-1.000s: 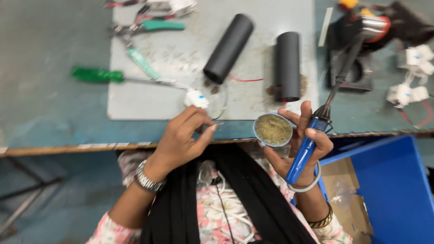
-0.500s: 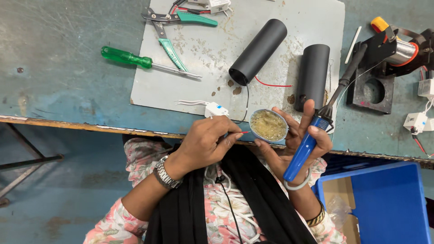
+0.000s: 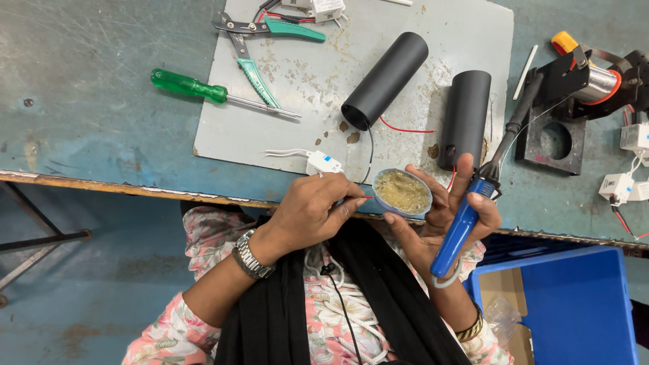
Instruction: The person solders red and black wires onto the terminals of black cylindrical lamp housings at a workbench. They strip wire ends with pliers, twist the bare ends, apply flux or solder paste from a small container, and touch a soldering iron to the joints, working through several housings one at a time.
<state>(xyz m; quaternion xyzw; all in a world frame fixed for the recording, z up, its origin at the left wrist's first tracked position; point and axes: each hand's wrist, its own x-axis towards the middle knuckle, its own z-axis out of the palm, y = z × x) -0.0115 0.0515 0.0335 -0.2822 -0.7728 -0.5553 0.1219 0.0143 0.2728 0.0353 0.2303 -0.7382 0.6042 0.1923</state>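
Observation:
My left hand [image 3: 307, 211], with a metal watch on its wrist, pinches a thin red wire [image 3: 362, 197] whose tip points at the rim of a small round tin [image 3: 403, 192] of yellowish paste. My right hand [image 3: 433, 226] holds that tin on its fingers and also grips a blue-handled soldering iron [image 3: 461, 230], its black shaft angled up over the table. Both hands hover at the table's near edge. A small white module [image 3: 323, 163] with white leads lies on the grey mat [image 3: 304, 128] just beyond my left hand.
Two black tubes [image 3: 385, 80] [image 3: 465, 118] with red and black wires lie on the mat. A green screwdriver [image 3: 189, 86] and green-handled pliers [image 3: 260, 67] lie further left. A black stand [image 3: 554, 138], a solder spool [image 3: 598, 81] and white modules [image 3: 618, 186] sit right. A blue bin [image 3: 574, 304] stands below.
My left hand has moved right with the red wire, bringing its tip up to the tin. My right hand keeps the tin and iron steady. The view has shifted slightly.

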